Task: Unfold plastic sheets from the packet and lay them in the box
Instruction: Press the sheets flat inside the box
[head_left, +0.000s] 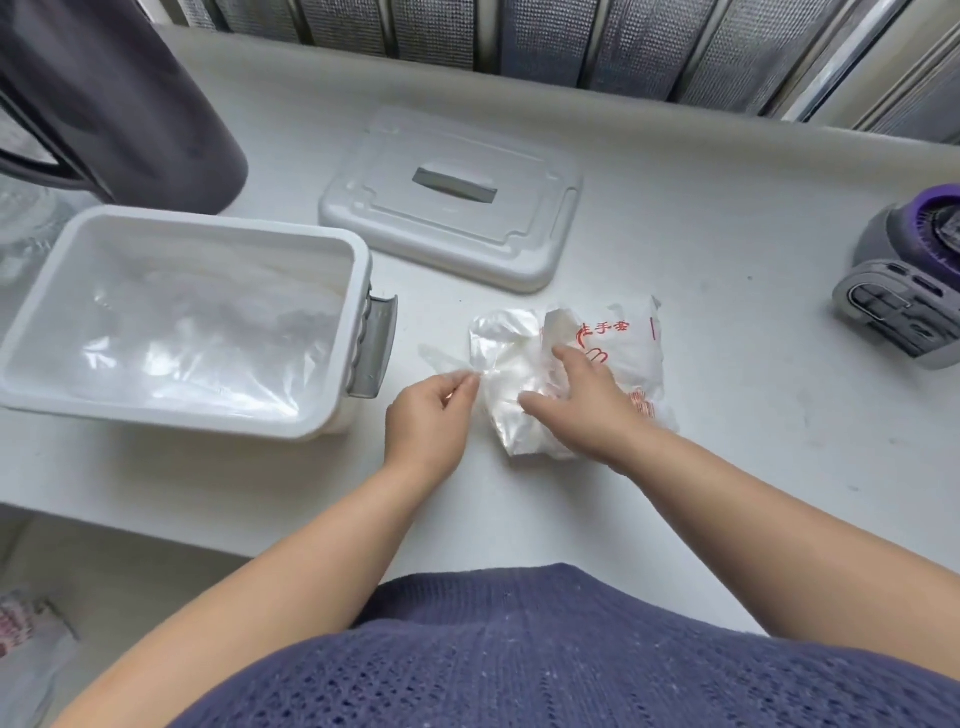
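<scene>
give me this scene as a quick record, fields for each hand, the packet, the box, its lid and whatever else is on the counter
left hand: pinches a plastic sheet at the packet's left edge
right hand: fingers spread, presses on the packet
packet: white, red print, lying on the counter
box: white, open, left of the packet, clear sheets inside
lid: off, flat on the counter beyond the packet
other: dark jug far left; grey and purple device far right
</scene>
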